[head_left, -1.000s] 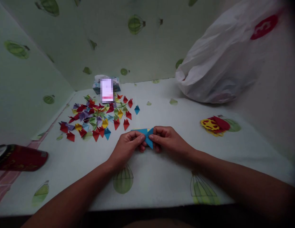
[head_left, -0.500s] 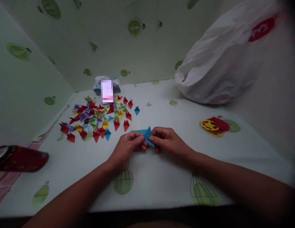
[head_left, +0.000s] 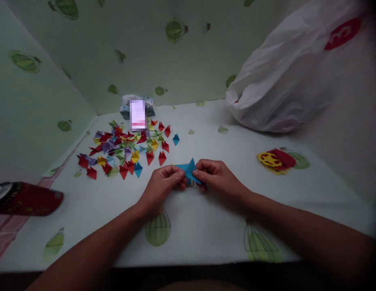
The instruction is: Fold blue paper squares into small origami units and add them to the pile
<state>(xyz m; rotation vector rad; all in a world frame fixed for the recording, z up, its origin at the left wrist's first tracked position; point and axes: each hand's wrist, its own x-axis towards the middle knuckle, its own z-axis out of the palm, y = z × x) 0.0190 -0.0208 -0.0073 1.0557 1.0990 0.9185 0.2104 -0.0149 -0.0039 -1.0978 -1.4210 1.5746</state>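
Between my two hands is a small piece of folded blue paper [head_left: 191, 169], its pointed tip standing up. My left hand [head_left: 168, 182] pinches its left side between thumb and fingers. On the other side my right hand [head_left: 214, 174] is closed on its right edge, the thumb lying in front. Beneath and behind my fingers lies a stack of paper squares [head_left: 179, 166], blue on top with a yellow edge showing. Small folded paper pieces [head_left: 124, 147] in red, yellow, purple, green and blue are heaped to the left, beyond my left hand.
A lit phone [head_left: 138, 114] leans against a tissue box [head_left: 150, 107] at the back. On the left is a red can [head_left: 30, 199]. A white plastic bag [head_left: 275, 81] stands at the back right, and yellow and red paper cutouts [head_left: 274, 160] lie on the right.
The view has shifted slightly. Both hands keep their pinch on the folded blue paper, which is turned a little, and slightly more of the stack beneath it shows.
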